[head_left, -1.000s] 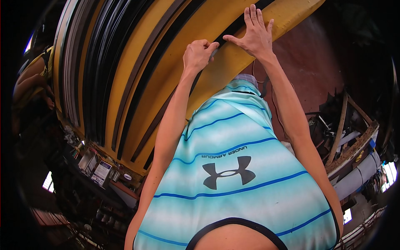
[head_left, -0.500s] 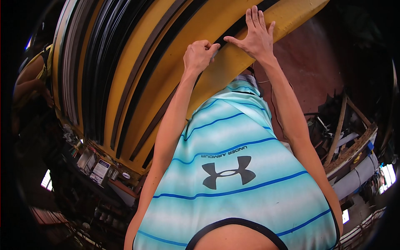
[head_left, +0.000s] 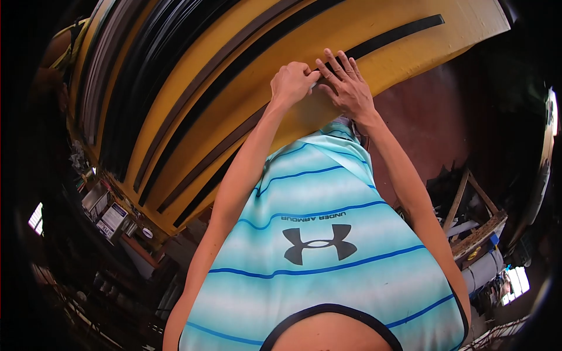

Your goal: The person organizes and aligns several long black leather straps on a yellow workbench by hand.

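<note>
A dark strip [head_left: 399,36] lies across a long yellow table-like surface [head_left: 328,38]. My right hand [head_left: 351,93] rests over this strip near the surface's front edge, fingers stretched out and fairly flat. Beside it, my left hand [head_left: 290,85] is closed, thumb and fingers pinched together at the strip. Something small and pale shows at the left fingertips, too small to name. The strip's middle part is hidden behind both hands. Several more black and brown strips [head_left: 225,75] run alongside on the yellow surface.
Glossy black strips [head_left: 149,64] are bunched toward the far left side. Boxes and papers [head_left: 111,219] stand at lower left. A wooden frame [head_left: 477,237] with clutter is at right, above a reddish floor [head_left: 418,117]. Part of a person in yellow [head_left: 64,58] shows at upper left.
My right hand has come down and closer to my left hand. The view has shifted, so the strip's far end now shows. My left hand stays pinched.
</note>
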Motion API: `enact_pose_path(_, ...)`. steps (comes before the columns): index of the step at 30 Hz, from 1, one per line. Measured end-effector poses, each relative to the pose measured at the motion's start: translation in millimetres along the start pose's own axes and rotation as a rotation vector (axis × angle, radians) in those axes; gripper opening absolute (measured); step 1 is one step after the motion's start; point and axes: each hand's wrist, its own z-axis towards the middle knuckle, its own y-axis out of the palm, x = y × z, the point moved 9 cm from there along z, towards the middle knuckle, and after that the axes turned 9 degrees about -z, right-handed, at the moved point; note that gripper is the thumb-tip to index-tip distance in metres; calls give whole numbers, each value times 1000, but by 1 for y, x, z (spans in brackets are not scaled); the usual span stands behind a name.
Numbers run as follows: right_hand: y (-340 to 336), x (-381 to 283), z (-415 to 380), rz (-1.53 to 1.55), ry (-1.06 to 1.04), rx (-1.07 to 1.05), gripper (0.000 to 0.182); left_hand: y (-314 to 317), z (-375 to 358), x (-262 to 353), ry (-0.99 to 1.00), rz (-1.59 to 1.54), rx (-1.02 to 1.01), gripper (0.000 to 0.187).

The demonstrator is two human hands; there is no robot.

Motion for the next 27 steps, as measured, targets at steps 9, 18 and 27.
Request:
enact_pose_path(9, -32, 100, 1, -259, 76, 56, 53, 2, 1, 1, 43, -10, 10, 39)
enact_pose_path(18, -39, 1, 27, -136, -395, -17, 55, 2, 6, 7, 92, 65, 20, 37)
enact_pose_path(27, -43, -11, 49, -80, -560, -86, 35, -2, -2, 9, 73, 38, 22, 42)
